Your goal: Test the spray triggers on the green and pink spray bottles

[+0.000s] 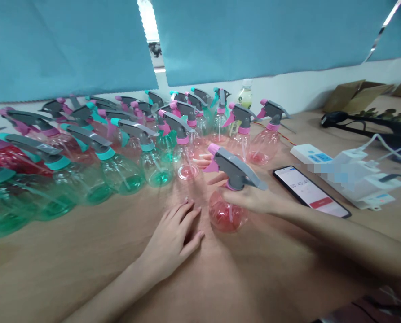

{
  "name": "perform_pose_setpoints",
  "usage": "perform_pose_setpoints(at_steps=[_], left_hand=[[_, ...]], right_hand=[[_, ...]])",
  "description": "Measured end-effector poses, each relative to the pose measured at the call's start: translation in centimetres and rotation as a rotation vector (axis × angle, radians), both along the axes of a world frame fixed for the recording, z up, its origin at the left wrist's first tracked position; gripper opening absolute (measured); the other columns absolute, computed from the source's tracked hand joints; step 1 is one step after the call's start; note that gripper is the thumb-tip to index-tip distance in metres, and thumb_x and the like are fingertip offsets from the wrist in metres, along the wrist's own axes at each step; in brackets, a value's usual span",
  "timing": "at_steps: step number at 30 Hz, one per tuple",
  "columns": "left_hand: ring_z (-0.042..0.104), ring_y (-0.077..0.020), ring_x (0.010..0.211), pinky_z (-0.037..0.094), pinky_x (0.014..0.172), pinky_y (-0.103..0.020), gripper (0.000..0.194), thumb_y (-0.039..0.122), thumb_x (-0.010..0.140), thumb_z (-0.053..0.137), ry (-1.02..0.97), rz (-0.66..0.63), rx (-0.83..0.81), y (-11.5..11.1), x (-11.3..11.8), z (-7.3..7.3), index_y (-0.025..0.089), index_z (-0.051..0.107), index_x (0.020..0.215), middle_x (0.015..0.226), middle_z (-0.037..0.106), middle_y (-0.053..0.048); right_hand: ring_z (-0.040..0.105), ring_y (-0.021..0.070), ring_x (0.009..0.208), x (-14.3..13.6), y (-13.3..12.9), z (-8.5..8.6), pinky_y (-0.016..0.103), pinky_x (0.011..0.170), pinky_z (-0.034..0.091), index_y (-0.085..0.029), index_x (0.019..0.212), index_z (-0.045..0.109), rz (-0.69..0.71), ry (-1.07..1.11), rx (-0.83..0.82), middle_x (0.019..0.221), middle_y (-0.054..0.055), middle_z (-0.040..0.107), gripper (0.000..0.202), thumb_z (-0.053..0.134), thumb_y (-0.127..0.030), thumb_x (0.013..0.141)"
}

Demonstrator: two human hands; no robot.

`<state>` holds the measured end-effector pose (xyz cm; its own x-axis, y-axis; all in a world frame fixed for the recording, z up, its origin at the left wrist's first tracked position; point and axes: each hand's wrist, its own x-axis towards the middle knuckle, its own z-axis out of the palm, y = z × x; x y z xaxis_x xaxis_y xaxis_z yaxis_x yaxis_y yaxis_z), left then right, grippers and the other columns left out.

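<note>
A spray bottle with pink liquid (pixel 227 216), a pink collar and a grey-and-pink trigger head stands upright on the table. My right hand (pixel 250 197) is at its neck, the fingers stretched out to the left behind the head and the thumb beside the collar, apparently touching it. Left of this bottle, my left hand (pixel 171 237) lies palm down on the tabletop, fingers apart, with nothing in it. Just beyond both hands stand a clear bottle with a pink collar (pixel 186 161) and a green-liquid bottle with a teal collar (pixel 156 168).
Several more spray bottles (pixel 121 172) crowd the left and back. On the right are a phone showing a timer (pixel 308 190), a white power strip (pixel 348 175) with cables, a black object (pixel 358 125) and an open cardboard box (pixel 353 96). A capped bottle (pixel 245 94) stands by the wall.
</note>
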<state>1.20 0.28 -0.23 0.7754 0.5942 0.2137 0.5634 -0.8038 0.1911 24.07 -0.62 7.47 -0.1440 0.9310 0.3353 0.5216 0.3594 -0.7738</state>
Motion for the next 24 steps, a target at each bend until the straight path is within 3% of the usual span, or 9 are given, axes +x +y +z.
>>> perform_pose_setpoints(at_steps=[7,19,24], left_hand=[[0.046,-0.0326,0.131,0.041,0.103,-0.052,0.042,0.039,0.097,0.048,0.011,-0.004,0.006,0.07,0.03,-0.08,0.014,0.053,0.131,0.137,0.054,-0.017],[0.046,-0.0315,0.131,0.041,0.103,-0.051,0.04,0.039,0.096,0.049,-0.004,0.003,-0.009,-0.01,0.03,0.02,0.018,0.051,0.131,0.137,0.054,-0.015],[0.045,-0.0319,0.131,0.041,0.104,-0.051,0.041,0.039,0.097,0.048,0.023,0.006,-0.002,0.02,0.03,0.11,0.015,0.052,0.13,0.137,0.054,-0.017]], right_hand=[[0.066,0.0183,0.075,-0.11,-0.07,-0.06,0.033,0.072,0.057,-0.024,0.081,0.059,-0.004,0.041,-0.012,0.08,0.001,0.067,0.023,0.05,-0.016,0.061],[0.062,0.0164,0.073,-0.16,-0.03,0.39,0.031,0.071,0.056,-0.024,0.076,0.056,0.006,0.007,-0.007,0.077,0.0,0.063,0.02,0.051,-0.011,0.062],[0.063,0.0166,0.073,-0.12,-0.15,0.6,0.03,0.07,0.055,-0.024,0.077,0.056,-0.002,-0.027,-0.029,0.079,0.0,0.064,0.019,0.053,-0.011,0.064]])
